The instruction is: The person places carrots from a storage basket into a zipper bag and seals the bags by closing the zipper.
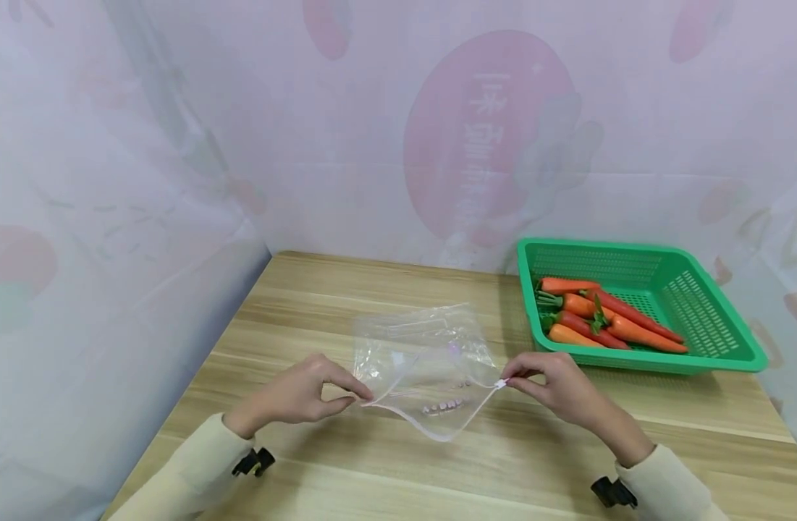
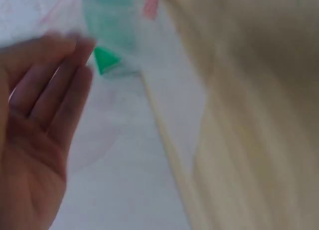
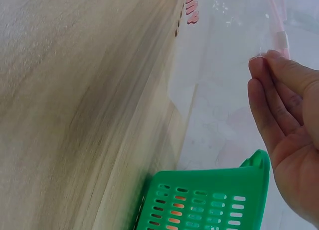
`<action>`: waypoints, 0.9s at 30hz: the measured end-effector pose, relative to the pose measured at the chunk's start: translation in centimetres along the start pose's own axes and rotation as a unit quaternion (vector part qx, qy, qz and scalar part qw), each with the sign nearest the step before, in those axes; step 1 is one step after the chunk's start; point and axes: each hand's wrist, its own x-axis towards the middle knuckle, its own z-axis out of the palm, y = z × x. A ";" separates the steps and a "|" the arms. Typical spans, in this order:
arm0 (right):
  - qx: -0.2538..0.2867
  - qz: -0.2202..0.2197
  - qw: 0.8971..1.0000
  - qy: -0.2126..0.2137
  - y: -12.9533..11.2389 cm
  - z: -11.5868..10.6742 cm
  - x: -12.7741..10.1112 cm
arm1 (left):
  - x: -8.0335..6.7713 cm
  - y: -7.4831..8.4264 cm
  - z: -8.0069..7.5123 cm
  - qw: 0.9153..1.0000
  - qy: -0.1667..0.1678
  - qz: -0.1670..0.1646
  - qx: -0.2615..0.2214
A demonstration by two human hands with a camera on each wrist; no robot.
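Fingers of both my hands pinch clear bag corners | wooden table | green basket | printed curtain walls

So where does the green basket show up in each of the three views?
Head: green basket at right on the wooden table, carrots inside, beyond the right hand.
Left wrist: only a blurred green patch at upper left, seen through the clear zip bag.
Right wrist: bottom centre.
Shared landmark: the zip bag.

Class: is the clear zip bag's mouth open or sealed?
Open: the clear zip bag has its near lip sagging away while both hands pinch its corners.
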 end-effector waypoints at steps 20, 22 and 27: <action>-0.004 0.023 1.000 0.001 0.7 -0.3 -0.3 | 11.9 4.0 -1.6 0.986 -0.135 -0.047 0.089; -0.002 0.020 1.000 -0.001 0.7 -0.3 -0.2 | 12.3 4.2 -1.1 0.983 -0.144 -0.043 0.102; 0.000 0.050 0.999 -0.006 0.3 -0.3 -0.1 | 12.8 4.1 -0.4 0.981 -0.135 -0.019 0.141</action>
